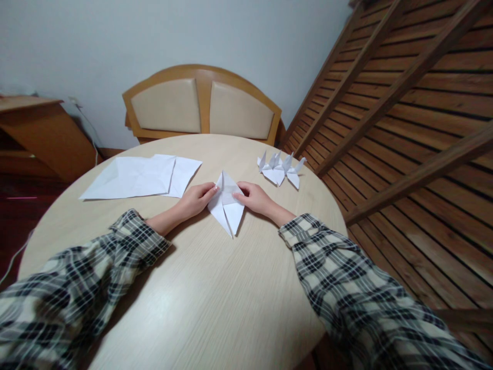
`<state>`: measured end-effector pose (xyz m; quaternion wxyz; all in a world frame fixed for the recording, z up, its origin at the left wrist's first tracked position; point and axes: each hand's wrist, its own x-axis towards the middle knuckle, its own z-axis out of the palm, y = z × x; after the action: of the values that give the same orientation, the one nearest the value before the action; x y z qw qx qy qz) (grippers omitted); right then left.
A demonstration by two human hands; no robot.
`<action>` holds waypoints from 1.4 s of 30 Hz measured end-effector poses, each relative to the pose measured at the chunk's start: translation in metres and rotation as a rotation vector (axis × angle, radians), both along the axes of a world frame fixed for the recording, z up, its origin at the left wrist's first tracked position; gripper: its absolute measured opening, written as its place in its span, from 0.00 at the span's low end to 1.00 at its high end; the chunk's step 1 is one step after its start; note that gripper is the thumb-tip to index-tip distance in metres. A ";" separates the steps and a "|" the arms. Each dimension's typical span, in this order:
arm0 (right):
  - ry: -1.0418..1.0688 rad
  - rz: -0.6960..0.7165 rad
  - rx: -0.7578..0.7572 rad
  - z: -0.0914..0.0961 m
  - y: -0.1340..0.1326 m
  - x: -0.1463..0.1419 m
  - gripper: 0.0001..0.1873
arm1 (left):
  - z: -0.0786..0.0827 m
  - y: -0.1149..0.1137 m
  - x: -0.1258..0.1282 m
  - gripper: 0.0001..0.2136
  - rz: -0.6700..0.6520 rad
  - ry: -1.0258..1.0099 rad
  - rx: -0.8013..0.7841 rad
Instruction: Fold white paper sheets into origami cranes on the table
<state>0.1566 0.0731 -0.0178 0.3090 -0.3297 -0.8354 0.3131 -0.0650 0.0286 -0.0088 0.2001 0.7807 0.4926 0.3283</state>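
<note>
Between my two hands is a sheet of white paper folded into a kite-like diamond (227,205), its split lower half pointing toward me. My left hand (198,198) pinches its left corner between thumb and fingers. On the opposite side, my right hand (256,198) grips the right edge, the thumb lying on top of the paper. The fingers under the paper are partly hidden. Beyond my right hand, several finished paper cranes (274,174) stand close together.
Flat white paper sheets (131,177) overlap on the left of the round wooden table (185,308). Behind it stands a padded headboard-like panel (206,103). A slatted wooden partition (416,133) rises close on the right, and a wooden desk (42,133) stands at left.
</note>
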 end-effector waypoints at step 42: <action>0.252 0.012 -0.427 0.006 0.014 0.010 0.06 | 0.000 -0.001 0.000 0.12 -0.096 0.140 0.017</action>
<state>0.1666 0.0875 -0.0115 0.3322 -0.3407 -0.7071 0.5230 -0.0651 0.0272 -0.0087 0.1738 0.8262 0.4646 0.2672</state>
